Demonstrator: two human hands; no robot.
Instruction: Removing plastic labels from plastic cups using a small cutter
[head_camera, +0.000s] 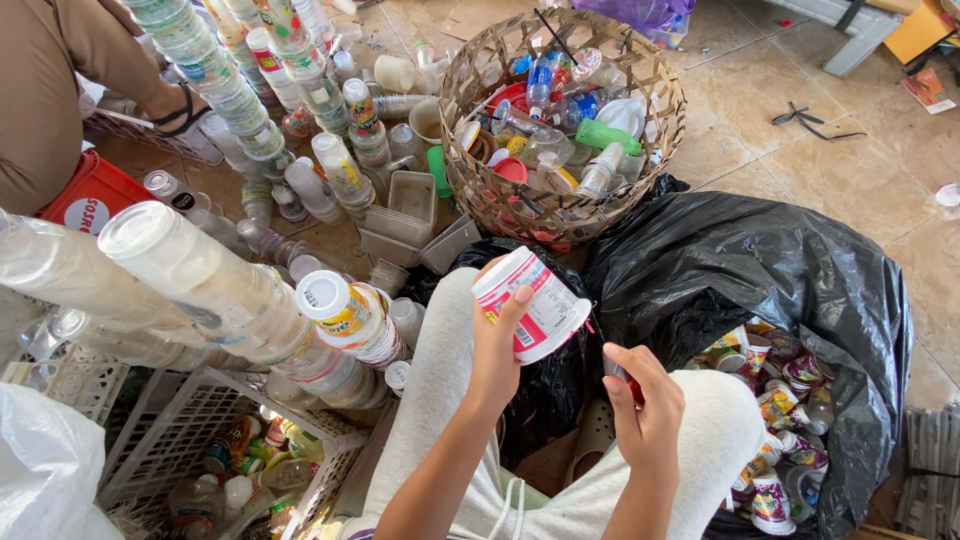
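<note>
— What are your hands doing?
— My left hand (497, 345) grips a white cup (532, 303) with a red rim, tilted above my knees. My right hand (648, 410) is closed around something small and red (636, 391); I cannot tell what it is.

— And around you?
— A black bag (740, 262) of printed cups lies open just right of my hands. A woven basket (467, 170) of bottles stands beyond it, stacked cups (190, 270) lean at left, over a white crate (195, 400).
</note>
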